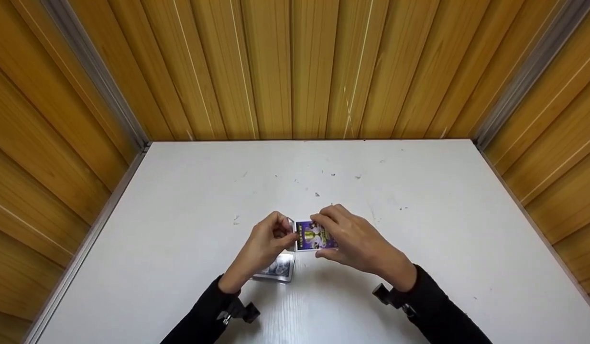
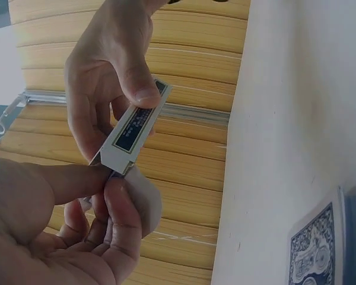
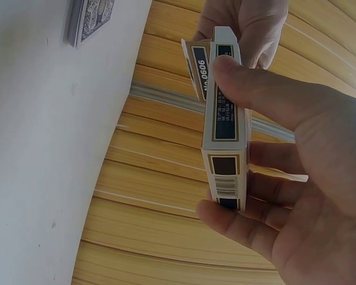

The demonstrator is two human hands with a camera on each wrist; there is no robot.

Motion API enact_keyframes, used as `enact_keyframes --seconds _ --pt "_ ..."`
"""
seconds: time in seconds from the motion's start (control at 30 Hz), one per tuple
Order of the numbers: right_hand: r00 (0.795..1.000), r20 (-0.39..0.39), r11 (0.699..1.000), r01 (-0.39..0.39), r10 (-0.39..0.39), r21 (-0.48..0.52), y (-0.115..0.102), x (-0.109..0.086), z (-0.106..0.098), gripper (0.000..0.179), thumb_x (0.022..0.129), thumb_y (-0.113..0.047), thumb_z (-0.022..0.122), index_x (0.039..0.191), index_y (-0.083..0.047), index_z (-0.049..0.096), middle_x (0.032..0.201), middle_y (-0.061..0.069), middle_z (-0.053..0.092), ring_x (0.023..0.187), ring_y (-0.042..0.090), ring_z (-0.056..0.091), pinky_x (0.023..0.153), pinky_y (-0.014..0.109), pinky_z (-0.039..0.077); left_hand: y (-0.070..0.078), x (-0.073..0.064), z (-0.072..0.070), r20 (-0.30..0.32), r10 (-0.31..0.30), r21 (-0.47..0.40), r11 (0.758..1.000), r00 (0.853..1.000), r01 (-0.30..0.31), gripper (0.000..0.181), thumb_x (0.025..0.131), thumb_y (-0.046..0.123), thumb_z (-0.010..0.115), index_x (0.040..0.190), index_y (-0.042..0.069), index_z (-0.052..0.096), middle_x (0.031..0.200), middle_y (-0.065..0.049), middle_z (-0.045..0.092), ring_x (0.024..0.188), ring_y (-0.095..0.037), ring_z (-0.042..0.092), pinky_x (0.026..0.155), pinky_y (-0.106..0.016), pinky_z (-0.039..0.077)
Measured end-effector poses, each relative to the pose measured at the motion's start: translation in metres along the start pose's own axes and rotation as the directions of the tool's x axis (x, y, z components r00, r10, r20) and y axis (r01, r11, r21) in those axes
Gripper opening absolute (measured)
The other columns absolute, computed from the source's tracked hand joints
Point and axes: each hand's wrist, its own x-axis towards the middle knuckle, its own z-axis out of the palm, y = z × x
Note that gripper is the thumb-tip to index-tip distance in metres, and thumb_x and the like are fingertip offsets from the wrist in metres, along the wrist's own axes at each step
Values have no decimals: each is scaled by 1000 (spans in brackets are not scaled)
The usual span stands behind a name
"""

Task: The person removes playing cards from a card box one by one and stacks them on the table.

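Note:
Over the middle of the table, my right hand (image 1: 361,240) grips a small playing-card box (image 1: 306,235) with a purple picture on its face. In the right wrist view the thumb lies along the narrow side of the box, and a barcode (image 3: 226,186) shows on its far end. My left hand (image 1: 262,244) pinches the box's open end between thumb and fingers, where a white rounded flap (image 2: 146,200) sticks out. A side flap printed "No.0606" (image 3: 200,66) stands away from the box. Below the left hand lies a deck of playing cards (image 1: 280,268) with blue patterned backs; the wrist partly hides it.
The white table (image 1: 204,191) has small scuffs and dark marks. Wood-patterned panels (image 1: 314,71) stand behind it and at both sides, with metal posts (image 1: 96,67) at the corners. Wrist cameras (image 1: 245,313) are strapped over the black sleeves.

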Motion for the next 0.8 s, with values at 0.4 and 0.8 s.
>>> enact_keyframes --seconds 0.4,0.8 --pt "999 -27 999 -22 23 50 9 0 -3 69 83 -39 88 136 -7 60 124 4 59 107 15 56 77 31 55 1 4 -12 2 9 -118 993 1000 -8 16 93 -7 64 103 -1 53 89 -5 62 77 -13 56 66 -20 48" --pt "999 -26 996 -44 46 71 13 1 -4 67 82 -35 89 136 -7 61 124 4 59 108 15 56 78 33 55 6 -1 -13 -101 224 247 950 969 -193 19 91 -5 73 101 6 62 108 -3 58 76 -12 52 66 -23 47"
